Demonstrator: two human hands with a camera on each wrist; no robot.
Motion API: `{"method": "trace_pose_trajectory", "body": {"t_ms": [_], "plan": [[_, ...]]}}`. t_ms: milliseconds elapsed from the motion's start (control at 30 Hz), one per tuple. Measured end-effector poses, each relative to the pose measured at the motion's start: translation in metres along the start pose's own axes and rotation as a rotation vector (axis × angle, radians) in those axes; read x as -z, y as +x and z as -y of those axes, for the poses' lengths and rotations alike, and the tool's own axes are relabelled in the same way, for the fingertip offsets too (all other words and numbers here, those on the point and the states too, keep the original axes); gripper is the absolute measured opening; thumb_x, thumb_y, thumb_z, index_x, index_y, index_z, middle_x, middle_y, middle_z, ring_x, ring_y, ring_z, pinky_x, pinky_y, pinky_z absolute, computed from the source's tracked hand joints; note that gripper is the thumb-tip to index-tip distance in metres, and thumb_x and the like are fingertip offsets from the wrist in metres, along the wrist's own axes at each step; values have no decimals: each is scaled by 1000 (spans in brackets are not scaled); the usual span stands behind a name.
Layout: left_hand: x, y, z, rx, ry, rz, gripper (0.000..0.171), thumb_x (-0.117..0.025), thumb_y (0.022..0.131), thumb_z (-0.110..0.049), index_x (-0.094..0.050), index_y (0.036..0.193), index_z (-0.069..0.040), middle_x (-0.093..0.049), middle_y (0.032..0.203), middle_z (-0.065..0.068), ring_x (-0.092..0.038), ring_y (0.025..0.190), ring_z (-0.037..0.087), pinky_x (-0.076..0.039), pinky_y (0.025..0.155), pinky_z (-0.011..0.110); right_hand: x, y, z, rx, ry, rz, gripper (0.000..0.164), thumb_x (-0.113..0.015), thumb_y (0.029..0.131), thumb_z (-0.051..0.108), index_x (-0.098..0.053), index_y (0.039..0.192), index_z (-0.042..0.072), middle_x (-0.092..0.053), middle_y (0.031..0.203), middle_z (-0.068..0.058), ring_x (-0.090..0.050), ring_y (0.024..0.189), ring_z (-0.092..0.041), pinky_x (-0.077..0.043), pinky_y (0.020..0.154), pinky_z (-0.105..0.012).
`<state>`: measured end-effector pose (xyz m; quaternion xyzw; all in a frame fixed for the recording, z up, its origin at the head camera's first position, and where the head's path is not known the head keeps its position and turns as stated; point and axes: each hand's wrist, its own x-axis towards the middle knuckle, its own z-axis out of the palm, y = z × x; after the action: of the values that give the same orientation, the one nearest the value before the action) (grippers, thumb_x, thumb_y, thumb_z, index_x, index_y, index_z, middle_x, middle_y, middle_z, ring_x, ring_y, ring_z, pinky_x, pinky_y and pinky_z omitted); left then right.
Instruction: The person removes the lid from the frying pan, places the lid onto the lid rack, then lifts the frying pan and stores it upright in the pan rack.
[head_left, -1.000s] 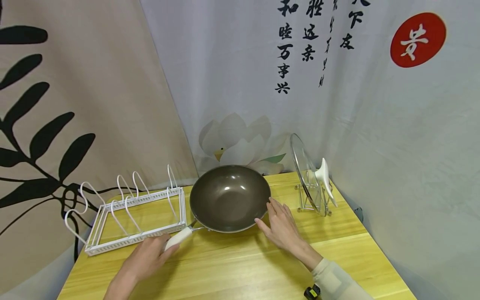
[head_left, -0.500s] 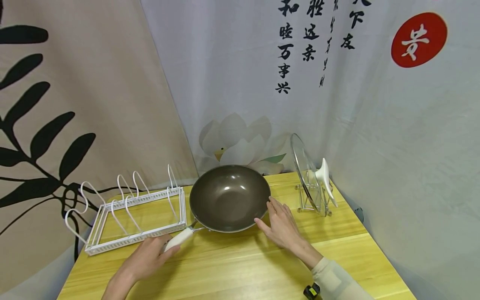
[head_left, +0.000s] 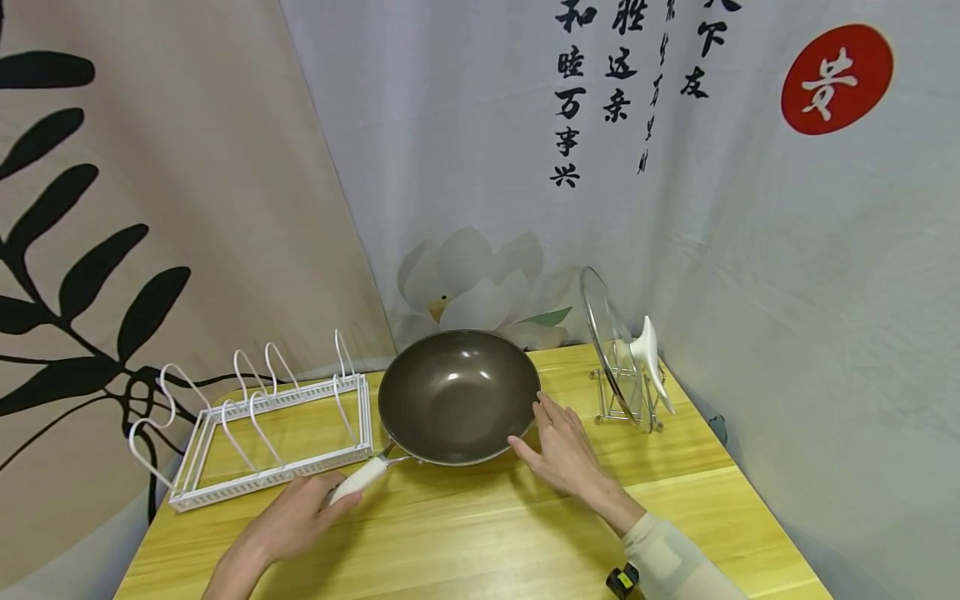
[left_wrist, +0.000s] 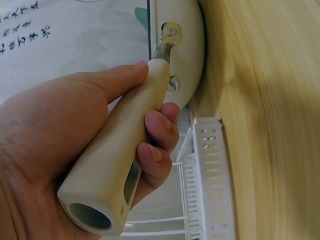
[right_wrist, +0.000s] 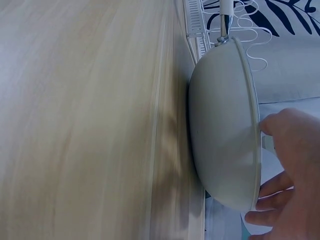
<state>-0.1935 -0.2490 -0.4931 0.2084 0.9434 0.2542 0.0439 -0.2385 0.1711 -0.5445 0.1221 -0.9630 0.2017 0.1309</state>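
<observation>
A deep wok (head_left: 459,400), dark brown inside and cream outside, sits upright at the back middle of the wooden table. My left hand (head_left: 296,512) grips its cream handle (left_wrist: 122,135), with the thumb along the top and fingers curled underneath. In the right wrist view, the pale outer wall of the wok (right_wrist: 225,125) shows close against the tabletop. My right hand (head_left: 562,454) is at the wok's right front rim, its fingers extended and thumb spread. Those fingertips lie right at the edge.
Left of the wok stands a white rack (head_left: 270,479) with upright wire loops. At the back right, a glass lid (head_left: 607,350) with a white knob leans in a small wire stand (head_left: 611,408). A small black object (head_left: 622,582) lies near the right sleeve. Printed curtains (head_left: 480,167) hang behind the table.
</observation>
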Motion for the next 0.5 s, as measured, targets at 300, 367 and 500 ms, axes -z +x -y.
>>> {"method": "trace_pose_trajectory", "body": {"t_ms": [300,367,500], "plan": [[2,-1,-2,-4,-37,35,28,-62,103,-39,-62,82,-22,-42,62,-15,-36,52,-3,-35,49,18,0,2,-1,-11,8,11,83,-59,98,61,-49,149,-4,-37,166,-20,-43,150,-41,-32,125,-61],[2,-1,-3,-5,-45,44,28,-62,103,-40,-62,82,-22,-42,63,-15,-36,52,-3,-35,49,18,0,2,-2,-10,10,13,83,-59,98,61,-49,149,-4,-37,166,-20,-44,149,-41,-32,125,-60],[3,-2,-3,-8,-56,61,26,-62,103,-40,-63,84,-22,-43,63,-14,-37,53,-3,-36,49,18,0,4,-3,-3,11,16,83,-59,98,61,-49,149,-4,-37,166,-20,-45,148,-41,-33,125,-59]]}}
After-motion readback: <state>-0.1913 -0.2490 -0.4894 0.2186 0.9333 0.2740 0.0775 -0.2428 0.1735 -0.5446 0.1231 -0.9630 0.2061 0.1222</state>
